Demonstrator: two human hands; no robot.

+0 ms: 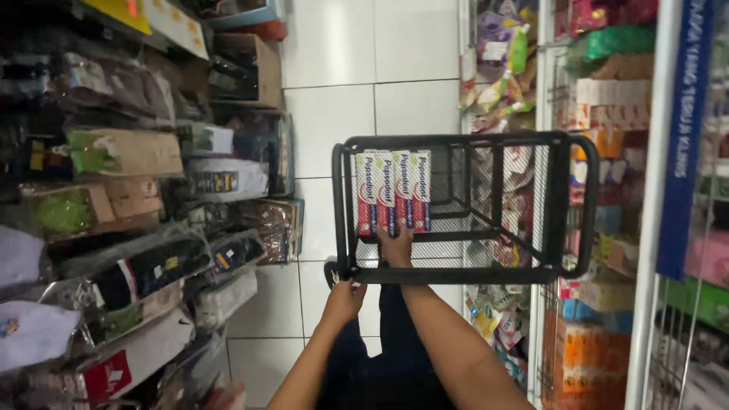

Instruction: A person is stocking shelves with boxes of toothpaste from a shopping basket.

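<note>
Toothpaste boxes (pixel 393 191), four long white, red and blue cartons held side by side as one flat row, sit inside a black wire-mesh cart (pixel 562 205), against its left end. The right hand (pixel 395 247) reaches in through the cart's open top and grips the boxes at their near ends, fingers curled up around them. The left hand (pixel 344 298) closes on the cart's near black rail at its left corner, fingers wrapped over the bar; how tightly it holds I cannot tell.

Both sides of the narrow aisle crowd the cart. On the left, shelves (pixel 137 228) are packed with clear plastic bags of dark and pale goods, brown cardboard packs and a white pack with a red patch low down. On the right, a white wire rack (pixel 600 319) carries orange, pink and green packets, and a long blue hanging banner (pixel 683 137) runs down its edge. A white tiled floor (pixel 364 76) shows between them.

The mesh blurs whatever lies behind the cart's far wall, the person's dark clothing hides the floor below the arms, and the left shelves are too dim to tell most goods.
</note>
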